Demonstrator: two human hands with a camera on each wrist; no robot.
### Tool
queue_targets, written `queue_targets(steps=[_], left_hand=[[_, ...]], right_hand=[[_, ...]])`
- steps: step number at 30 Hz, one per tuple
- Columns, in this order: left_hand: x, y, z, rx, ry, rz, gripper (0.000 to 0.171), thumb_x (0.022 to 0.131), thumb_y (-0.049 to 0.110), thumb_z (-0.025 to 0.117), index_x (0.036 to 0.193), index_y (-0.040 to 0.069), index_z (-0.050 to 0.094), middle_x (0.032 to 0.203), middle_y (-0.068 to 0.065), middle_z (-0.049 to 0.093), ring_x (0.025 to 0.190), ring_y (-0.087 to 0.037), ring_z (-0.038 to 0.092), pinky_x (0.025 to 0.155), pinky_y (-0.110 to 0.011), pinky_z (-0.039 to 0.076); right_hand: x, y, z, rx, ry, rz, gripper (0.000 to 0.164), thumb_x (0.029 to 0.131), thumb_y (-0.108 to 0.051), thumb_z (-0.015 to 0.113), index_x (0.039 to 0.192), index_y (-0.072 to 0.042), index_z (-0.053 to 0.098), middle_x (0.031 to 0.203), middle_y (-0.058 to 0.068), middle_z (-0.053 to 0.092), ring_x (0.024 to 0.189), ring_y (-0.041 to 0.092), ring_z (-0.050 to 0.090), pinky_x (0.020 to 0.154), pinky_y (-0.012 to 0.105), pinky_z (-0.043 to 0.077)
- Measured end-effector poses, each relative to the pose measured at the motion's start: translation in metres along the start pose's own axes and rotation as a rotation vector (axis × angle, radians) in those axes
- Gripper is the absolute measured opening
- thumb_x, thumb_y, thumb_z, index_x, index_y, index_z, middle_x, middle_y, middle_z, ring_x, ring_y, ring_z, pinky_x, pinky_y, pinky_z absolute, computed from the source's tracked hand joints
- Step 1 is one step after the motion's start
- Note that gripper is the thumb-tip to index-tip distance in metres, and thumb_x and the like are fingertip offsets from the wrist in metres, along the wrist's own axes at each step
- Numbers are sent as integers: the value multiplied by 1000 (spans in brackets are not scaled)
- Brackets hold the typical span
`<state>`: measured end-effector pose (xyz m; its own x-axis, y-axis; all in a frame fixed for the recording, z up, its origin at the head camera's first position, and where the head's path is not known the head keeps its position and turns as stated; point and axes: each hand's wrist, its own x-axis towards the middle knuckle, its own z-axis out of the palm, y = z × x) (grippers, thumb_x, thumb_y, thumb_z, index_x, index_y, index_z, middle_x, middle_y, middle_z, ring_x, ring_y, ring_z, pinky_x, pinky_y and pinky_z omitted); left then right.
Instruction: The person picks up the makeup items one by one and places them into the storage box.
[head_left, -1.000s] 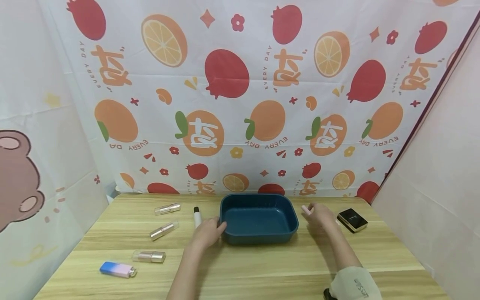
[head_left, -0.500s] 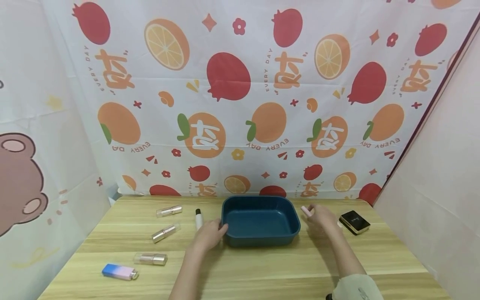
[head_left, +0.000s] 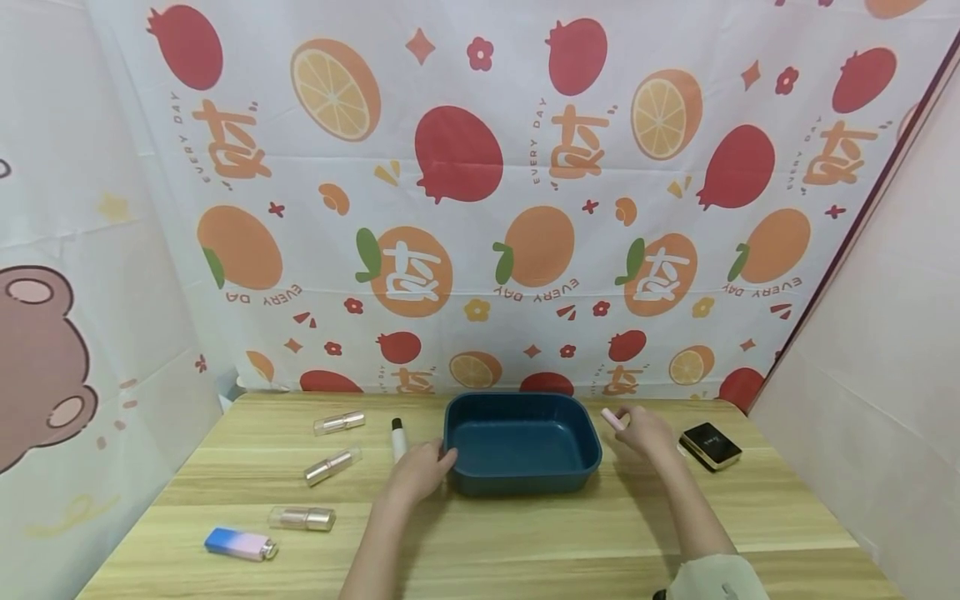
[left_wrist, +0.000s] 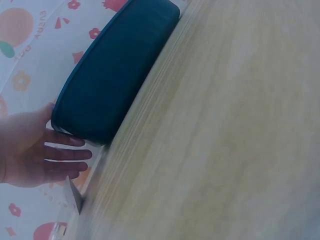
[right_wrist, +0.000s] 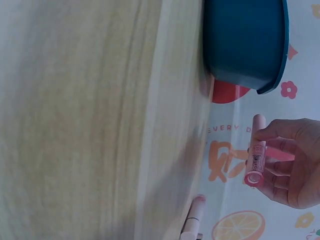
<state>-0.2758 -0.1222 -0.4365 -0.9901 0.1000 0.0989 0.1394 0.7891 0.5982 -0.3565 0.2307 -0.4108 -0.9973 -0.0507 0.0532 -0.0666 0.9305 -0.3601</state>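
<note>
Right hand (head_left: pixel 647 432) pinches pink tube (right_wrist: pixel 257 157) between thumb and fingers, just off the right end of blue bin (head_left: pixel 517 484), toward desk (head_left: pixel 570 542) back edge. Left hand (head_left: pixel 417 473): fingers near straight, touching bin's left end, well apart from tube.

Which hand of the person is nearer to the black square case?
The right hand: it is to the left of the black case, holding a pink tube. The left hand is farther, at the left side of the blue container.
</note>
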Motion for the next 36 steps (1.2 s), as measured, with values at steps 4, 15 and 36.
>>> queue_targets(steps=[4,15,36], left_hand=[[0,0,0,-8,7,3,45,94,23,49,119,-14,51,117,-30,53,111,-42,48,92,-50,37],[1,-3,4,-14,6,15,45,94,23,50,118,-15,51,116,-30,53,111,-42,48,92,-50,38],[3,-3,2,-12,-6,10,46,95,24,49,120,-14,50,118,-29,52,112,-42,47,92,-50,38]], right_hand=[[-1,-4,-3,-3,11,-8,30,77,-14,71,105,-6,63,73,5,57,62,20,50,53,34,41],[-7,-14,-11,6,13,-48,31,78,-13,70,107,-7,62,70,3,58,59,18,52,50,33,41],[-6,-33,-19,24,15,-104,30,77,-10,69,107,-7,63,75,4,60,61,18,53,49,33,42]])
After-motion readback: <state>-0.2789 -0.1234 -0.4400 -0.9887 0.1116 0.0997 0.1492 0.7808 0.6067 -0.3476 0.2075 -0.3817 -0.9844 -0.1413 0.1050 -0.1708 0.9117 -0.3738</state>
